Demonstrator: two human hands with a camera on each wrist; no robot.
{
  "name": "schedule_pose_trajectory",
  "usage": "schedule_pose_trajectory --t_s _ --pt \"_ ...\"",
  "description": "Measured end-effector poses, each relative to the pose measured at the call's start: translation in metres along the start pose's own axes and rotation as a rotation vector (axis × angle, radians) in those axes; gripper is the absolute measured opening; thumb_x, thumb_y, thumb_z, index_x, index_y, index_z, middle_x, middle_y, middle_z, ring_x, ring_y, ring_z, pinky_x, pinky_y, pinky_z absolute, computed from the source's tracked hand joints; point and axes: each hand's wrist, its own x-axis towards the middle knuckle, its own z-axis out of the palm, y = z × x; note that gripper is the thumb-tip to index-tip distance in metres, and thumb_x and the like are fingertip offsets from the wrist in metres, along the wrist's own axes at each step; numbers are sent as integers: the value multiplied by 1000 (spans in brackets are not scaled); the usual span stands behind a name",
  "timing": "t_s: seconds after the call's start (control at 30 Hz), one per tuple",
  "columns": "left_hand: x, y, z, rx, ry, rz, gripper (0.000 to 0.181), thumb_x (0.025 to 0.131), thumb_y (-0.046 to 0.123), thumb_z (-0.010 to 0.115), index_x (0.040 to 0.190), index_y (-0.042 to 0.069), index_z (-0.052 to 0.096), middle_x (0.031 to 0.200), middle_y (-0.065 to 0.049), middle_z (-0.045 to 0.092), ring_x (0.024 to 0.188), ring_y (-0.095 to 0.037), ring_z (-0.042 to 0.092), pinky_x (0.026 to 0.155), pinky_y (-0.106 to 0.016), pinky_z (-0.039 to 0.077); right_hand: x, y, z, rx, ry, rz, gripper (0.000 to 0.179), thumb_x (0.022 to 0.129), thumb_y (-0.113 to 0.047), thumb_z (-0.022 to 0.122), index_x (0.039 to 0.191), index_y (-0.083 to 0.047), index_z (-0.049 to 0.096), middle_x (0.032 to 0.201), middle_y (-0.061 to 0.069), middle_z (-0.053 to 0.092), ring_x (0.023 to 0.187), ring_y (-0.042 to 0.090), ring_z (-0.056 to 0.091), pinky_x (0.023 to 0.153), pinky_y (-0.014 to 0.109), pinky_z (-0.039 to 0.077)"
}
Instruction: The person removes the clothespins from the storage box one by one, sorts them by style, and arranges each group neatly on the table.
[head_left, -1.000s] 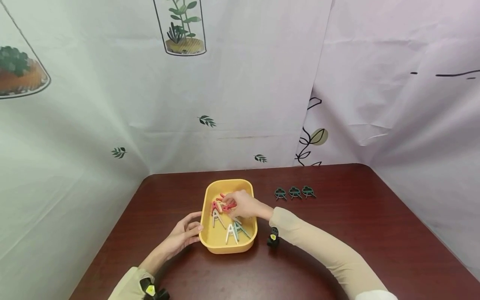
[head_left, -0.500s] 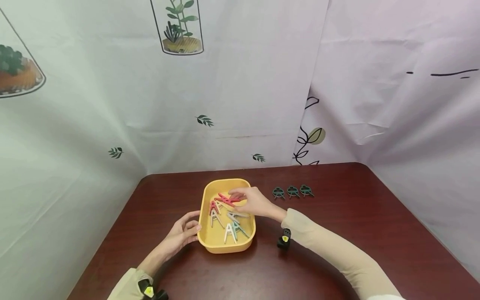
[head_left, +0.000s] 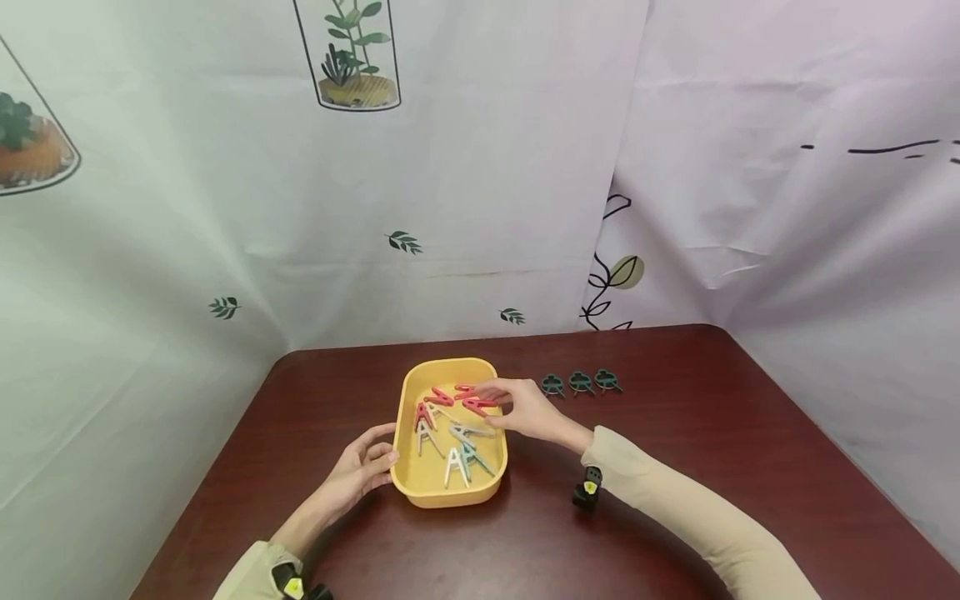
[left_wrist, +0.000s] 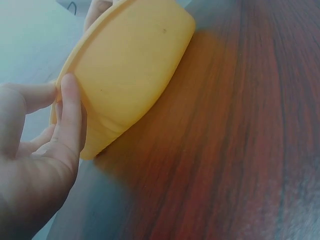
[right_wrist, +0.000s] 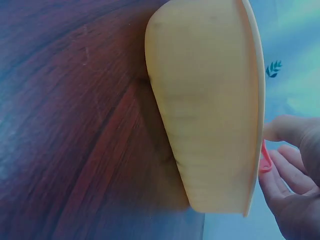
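A yellow plastic tub stands on the table in the head view, also filling much of both wrist views. My left hand holds its left rim, thumb and fingers on the edge in the left wrist view. Over the right rim, my right hand pinches a red clothespin, seen between thumb and fingers in the right wrist view. Inside lie other red clothespins, a white clothespin, a teal clothespin and greyish clothespins. The fingertips partly cover another red piece at the far right.
Three dark green round-framed clips lie in a row on the dark red wooden table, right of the tub. A pale printed cloth hangs behind and beside the table.
My right hand has drawn back rightward from the tub's middle to its right rim, bringing a red clothespin along. The left hand stays on the left rim.
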Motion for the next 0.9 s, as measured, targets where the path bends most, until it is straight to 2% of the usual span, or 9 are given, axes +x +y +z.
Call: schedule_pose_trajectory --t_s 0.2,0.4,0.53,0.9 --pt "-2 -1 0 6 24 -12 62 98 7 54 146 -6 18 102 -3 60 88 -9 64 76 -23 58 -8 4 -3 59 55 17 47 80 -4 76 125 -5 61 116 8 68 106 22 65 91 42 55" --pt "-2 0 0 3 15 5 62 98 8 54 146 -7 18 102 -3 61 88 -8 65 77 -24 58 -18 7 -6 57 125 26 46 80 -3 77 124 -6 62 120 13 67 107 23 66 91 38 55" --pt "0 0 1 -6 -2 17 63 98 7 54 146 -8 16 102 -2 61 89 -8 65 76 -23 58 -27 10 -10 54 174 42 45 79 -4 78 122 -7 64 119 12 67 105 23 66 89 35 56" --pt "0 1 2 -7 9 -1 62 99 6 52 146 -8 16 100 0 61 88 -7 64 77 -24 58 -48 15 -23 42 258 151 44 78 -5 79 119 -3 64 114 12 69 103 26 68 89 39 56"
